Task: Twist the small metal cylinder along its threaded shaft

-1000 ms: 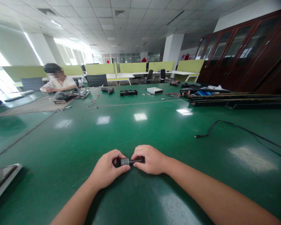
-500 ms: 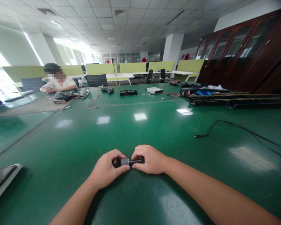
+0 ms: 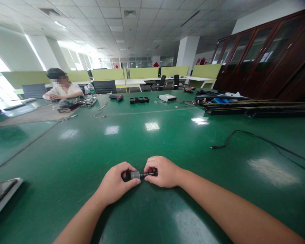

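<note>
Left hand: [image 3: 114, 185] curled up, thumb and fingers pinched on the grey end of the part [image 3: 135, 175].
Right hand: [image 3: 163, 172] closed too, fingers wrapped round the part's thin dark end, so most of that end is hidden.
Part: small thing, a grey cylinder with a dark rod sticking out. It's held level between the two hands, low over the bench [image 3: 152, 142] and near its front edge. Can't tell if it actually touches the top.
What changed: honestly almost nothing in the last second. Both hands are in the same spot with the same grip, and the right one has maybe shifted a hair.
What that means: I'd say the work on the part hasn't visibly moved on, it's just being held or fiddled with slowly.
Nearby: black cable [image 3: 234, 135] off to the right, well apart. A flat screen [image 3: 1, 194] at the left edge.
Far end: another person [image 3: 62, 89] sits behind some clutter.
</note>
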Tool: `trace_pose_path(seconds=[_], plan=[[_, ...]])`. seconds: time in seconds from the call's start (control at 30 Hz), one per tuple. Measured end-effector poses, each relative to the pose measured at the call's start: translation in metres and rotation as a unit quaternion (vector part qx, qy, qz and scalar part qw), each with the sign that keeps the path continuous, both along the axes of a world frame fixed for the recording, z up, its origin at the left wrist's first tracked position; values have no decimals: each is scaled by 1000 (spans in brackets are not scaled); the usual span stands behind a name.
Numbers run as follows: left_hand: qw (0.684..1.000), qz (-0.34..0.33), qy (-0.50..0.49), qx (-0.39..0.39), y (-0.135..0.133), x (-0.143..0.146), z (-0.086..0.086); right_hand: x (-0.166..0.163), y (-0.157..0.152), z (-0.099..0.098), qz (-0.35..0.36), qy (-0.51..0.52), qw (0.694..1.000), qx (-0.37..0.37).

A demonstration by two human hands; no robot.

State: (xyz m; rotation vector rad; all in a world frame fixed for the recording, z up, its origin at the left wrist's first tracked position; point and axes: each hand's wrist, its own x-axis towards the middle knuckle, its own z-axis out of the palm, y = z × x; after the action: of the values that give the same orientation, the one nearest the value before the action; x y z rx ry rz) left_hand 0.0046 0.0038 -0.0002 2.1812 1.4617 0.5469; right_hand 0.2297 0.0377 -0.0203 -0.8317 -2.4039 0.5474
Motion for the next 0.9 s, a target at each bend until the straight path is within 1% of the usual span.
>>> trace_pose_path(seconds=[0.6, 0.9], plan=[[1000, 0, -1, -2, -2, -1, 2, 12, 5, 6, 7, -12, 1000, 1], [1000, 5, 2, 0, -3, -2, 3, 22, 11, 8, 2, 3, 998, -65]])
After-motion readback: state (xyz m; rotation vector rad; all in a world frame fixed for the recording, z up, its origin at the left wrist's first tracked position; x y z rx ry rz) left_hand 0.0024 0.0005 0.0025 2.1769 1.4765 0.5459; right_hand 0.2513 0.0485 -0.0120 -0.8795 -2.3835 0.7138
